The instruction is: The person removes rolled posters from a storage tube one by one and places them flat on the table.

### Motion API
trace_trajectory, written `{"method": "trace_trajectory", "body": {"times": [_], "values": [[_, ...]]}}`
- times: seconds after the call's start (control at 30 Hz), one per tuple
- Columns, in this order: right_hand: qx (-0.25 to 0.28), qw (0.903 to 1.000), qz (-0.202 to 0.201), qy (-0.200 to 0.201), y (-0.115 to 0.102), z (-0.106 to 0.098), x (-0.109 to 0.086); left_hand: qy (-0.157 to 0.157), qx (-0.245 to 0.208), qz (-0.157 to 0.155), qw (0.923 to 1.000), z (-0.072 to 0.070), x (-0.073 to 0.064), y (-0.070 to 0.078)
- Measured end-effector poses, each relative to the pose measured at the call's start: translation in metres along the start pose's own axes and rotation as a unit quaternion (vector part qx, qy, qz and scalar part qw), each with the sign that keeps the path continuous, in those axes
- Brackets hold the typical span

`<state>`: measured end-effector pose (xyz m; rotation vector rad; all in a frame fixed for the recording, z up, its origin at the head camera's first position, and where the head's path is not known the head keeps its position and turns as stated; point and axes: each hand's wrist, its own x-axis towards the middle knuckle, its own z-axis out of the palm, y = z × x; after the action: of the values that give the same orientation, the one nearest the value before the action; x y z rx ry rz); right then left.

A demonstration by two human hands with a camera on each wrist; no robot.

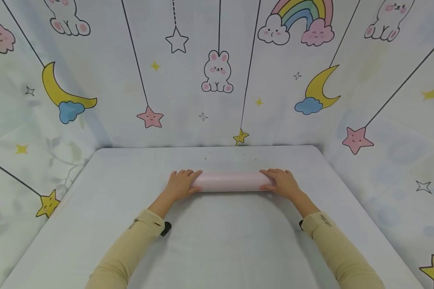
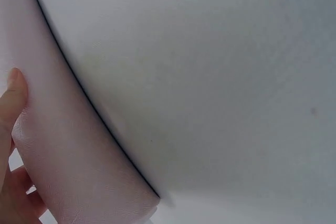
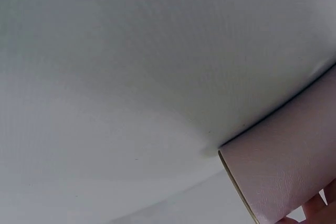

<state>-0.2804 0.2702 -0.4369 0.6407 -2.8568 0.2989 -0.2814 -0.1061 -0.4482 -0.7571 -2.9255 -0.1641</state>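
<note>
A pale pink roll, smooth with fine creases like a rolled-up desk mat, lies crosswise near the table's far edge. My left hand grips its left end, thumb on the near side and fingers over the far side. At the other end my right hand holds it the same way. Up close in the left wrist view, the thumb presses the pink surface and other fingers curl behind it. The right wrist view shows a thin, light-coloured edge at the end of the roll, with only some fingertips visible below.
The roll rests on a white table with rounded far corners. Behind and beside it hangs a white cloth printed with rabbits, moons, stars and a rainbow. A few small dark specks dot the tabletop beyond the roll.
</note>
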Motion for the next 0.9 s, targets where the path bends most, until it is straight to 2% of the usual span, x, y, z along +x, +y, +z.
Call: {"method": "trace_trajectory", "body": {"times": [0.33,0.53,0.7,0.9], "values": [[0.002,0.9999,-0.010,0.000,0.003,-0.002,-0.014,0.006,0.010,0.023,0.9997,-0.008,-0.010,0.013],[-0.002,0.9999,-0.011,-0.004,0.005,-0.005,-0.025,0.013,0.005,0.025,0.9996,-0.010,-0.016,0.023],[0.003,0.9998,-0.006,-0.016,0.007,-0.009,-0.036,0.008,0.009,0.025,0.9996,-0.008,-0.020,0.032],[0.027,0.9995,-0.005,-0.016,0.005,-0.015,-0.049,0.028,0.022,0.041,0.9985,-0.009,-0.029,0.043]]}}
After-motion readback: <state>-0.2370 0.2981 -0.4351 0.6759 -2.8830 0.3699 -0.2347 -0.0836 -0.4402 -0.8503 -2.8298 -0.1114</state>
